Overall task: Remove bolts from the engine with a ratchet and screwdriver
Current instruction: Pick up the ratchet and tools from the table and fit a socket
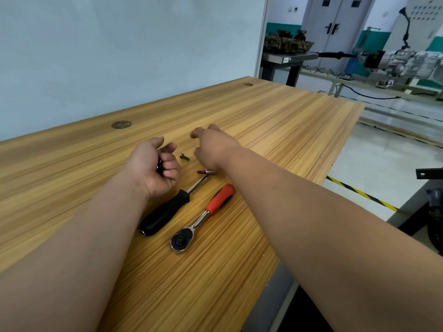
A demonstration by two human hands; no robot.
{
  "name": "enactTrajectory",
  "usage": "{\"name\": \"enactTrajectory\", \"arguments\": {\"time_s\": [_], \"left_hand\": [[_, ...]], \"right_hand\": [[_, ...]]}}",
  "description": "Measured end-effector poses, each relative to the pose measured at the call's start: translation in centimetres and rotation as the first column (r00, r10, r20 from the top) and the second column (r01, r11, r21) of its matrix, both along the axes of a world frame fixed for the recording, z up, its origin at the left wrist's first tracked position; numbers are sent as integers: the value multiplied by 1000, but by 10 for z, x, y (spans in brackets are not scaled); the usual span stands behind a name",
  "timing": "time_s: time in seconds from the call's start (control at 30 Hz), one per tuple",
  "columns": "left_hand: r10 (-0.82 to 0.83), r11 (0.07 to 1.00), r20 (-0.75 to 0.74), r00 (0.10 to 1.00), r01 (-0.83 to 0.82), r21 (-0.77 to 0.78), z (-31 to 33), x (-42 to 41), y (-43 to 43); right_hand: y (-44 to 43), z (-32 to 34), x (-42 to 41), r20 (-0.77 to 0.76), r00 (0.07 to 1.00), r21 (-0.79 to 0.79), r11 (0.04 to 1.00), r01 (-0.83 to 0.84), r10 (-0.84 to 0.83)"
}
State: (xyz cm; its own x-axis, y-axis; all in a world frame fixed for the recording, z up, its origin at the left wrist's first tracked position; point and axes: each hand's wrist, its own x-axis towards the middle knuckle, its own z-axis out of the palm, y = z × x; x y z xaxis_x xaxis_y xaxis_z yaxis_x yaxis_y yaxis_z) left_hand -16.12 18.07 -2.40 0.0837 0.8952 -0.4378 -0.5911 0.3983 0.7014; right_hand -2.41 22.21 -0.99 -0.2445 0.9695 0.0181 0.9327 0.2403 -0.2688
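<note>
Centrally, two bare forearms reach from the bottom corners of the frame over a light wooden table (263, 116) with streaked grain; the left hand (155, 167), just left of centre, lies palm up with its fingers curled inward, its grip closed around small dark metal parts (160, 167) that are mostly hidden, so what they are cannot be told; the right hand (213, 147), just right of centre, is seen from the back and held over the table, its fingers loosely bent and its grip apart, with nothing visible in it; between the two hands a single dark bolt (184, 156) lies on the wood, touching neither hand; just below the right wrist sits a small metal bit (206, 172), at the tip end of a screwdriver (165, 214) whose black handle slants down to the left, partly under the left wrist; to its right, lying roughly parallel and apart from it, is a ratchet (203, 215) with an orange-red and black handle pointing up and right and its round chrome head lower in the frame; far off in the upper right, well apart from the hands, a rusty engine (287, 41) sits on a dark second table (287, 57), in front of a grey double door (335, 27).
</note>
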Motion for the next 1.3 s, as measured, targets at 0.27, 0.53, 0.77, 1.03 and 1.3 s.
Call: {"name": "enactTrajectory", "arguments": {"time_s": [0.27, 0.53, 0.77, 1.03, 1.3], "left_hand": [[111, 994, 111, 988, -112, 4, -6, -10, 8], [-172, 985, -16, 985, 172, 17, 0, 1, 2], [-215, 974, -105, 971, 222, 55, 8, 5, -2], [-4, 988, -300, 954, 49, 144, -15, -14, -3], [95, 960, -429, 898, 32, 280, -23, -14, -3]], "right_hand": [[2, -4, -43, 195, 964, 56, 979, -197, 183], [-34, 27, -19, -549, 821, 156, 984, -82, 156], [-62, 3, 7, -606, 794, 184, 978, 97, 35], [-121, -33, 46, -339, 921, 194, 972, -131, 192], [-130, -32, 45, -35, 970, 193, 954, -228, 239]]}}
